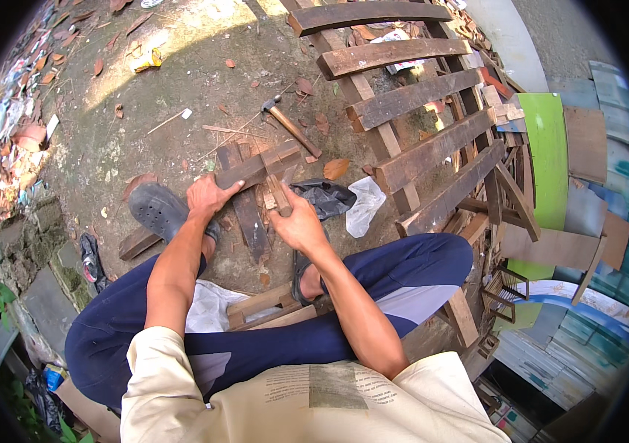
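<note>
My left hand is closed on the near end of a dark wooden board, thumb laid along its edge. My right hand grips a short wooden stick, whose far end meets the board's side and seems to cross it; whether the two are joined I cannot tell. Beneath them, another dark plank lies on the ground, partly covered by the board. Just beyond, a claw hammer with a wooden handle rests on the ground, touched by neither hand.
To the right stands a slatted wooden frame. Black plastic and a white plastic bag lie beside my right hand. My grey clog is near my left hand. Wood offcuts lie between my legs. Further right is a green panel.
</note>
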A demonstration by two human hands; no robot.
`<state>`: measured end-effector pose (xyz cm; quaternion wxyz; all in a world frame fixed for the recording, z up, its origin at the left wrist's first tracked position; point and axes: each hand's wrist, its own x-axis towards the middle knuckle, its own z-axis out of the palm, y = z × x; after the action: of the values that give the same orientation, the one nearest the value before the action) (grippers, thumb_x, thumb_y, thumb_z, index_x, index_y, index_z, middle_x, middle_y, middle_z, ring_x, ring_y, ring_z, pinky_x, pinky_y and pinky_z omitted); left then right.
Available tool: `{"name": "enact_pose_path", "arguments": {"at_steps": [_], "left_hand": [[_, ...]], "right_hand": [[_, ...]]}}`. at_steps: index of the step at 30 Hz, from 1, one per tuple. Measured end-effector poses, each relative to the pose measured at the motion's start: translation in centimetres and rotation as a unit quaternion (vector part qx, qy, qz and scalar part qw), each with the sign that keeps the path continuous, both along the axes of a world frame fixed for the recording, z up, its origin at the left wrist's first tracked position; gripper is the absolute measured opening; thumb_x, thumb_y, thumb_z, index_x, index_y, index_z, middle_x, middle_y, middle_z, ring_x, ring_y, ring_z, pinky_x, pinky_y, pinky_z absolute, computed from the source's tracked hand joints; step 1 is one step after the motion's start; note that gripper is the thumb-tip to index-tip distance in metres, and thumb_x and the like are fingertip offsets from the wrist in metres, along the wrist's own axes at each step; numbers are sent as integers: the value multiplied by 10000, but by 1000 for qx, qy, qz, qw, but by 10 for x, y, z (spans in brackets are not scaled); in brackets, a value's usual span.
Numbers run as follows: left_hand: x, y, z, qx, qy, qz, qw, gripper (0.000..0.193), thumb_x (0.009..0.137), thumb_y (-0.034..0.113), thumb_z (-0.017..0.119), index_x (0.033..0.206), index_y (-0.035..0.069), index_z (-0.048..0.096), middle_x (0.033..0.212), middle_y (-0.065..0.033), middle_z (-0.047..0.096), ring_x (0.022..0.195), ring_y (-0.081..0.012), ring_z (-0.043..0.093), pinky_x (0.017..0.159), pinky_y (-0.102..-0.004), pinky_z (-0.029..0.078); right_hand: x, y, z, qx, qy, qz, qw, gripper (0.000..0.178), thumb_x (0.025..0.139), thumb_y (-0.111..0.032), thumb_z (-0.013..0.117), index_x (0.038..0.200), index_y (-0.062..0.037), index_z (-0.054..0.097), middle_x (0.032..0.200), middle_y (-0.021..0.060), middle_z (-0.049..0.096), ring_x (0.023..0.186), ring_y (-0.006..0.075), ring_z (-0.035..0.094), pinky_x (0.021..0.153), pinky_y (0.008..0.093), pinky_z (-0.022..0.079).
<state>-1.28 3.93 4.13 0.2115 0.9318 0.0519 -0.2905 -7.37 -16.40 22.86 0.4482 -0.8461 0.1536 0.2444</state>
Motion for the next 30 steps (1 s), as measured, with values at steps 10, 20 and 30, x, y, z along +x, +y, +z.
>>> {"name": "enact_pose_path", "arguments": {"at_steps": [10, 20, 30], "left_hand": [[-1, -1, -6, 14, -32, -11, 999, 937, 758, 814, 680, 1097, -58, 725, 1025, -282, 749, 981, -428, 735, 912, -497, 566], [-8, 12, -12, 28, -39, -12, 999, 927, 774, 812, 664, 1072, -63, 727, 1024, -302, 743, 991, -438, 731, 906, -505, 563], [-6, 17, -20, 33, -46, -5, 998, 957, 759, 830, 662, 1096, -62, 734, 966, -304, 746, 962, -446, 737, 886, -518, 567]], "right_hand": [[-30, -13, 19, 11, 10, -3, 1000, 763, 857, -186, 694, 1540, 14, 421, 1153, 355, 686, 1108, 498, 664, 962, 482, 538], [-102, -25, 96, 41, 20, 15, 999, 814, 839, -50, 648, 1601, -26, 363, 1341, 329, 637, 1202, 438, 666, 1056, 372, 499], [-117, -34, 110, 90, 78, -8, 993, 848, 855, -67, 681, 1634, -123, 349, 1338, 322, 638, 1196, 458, 669, 1093, 433, 473]]}}
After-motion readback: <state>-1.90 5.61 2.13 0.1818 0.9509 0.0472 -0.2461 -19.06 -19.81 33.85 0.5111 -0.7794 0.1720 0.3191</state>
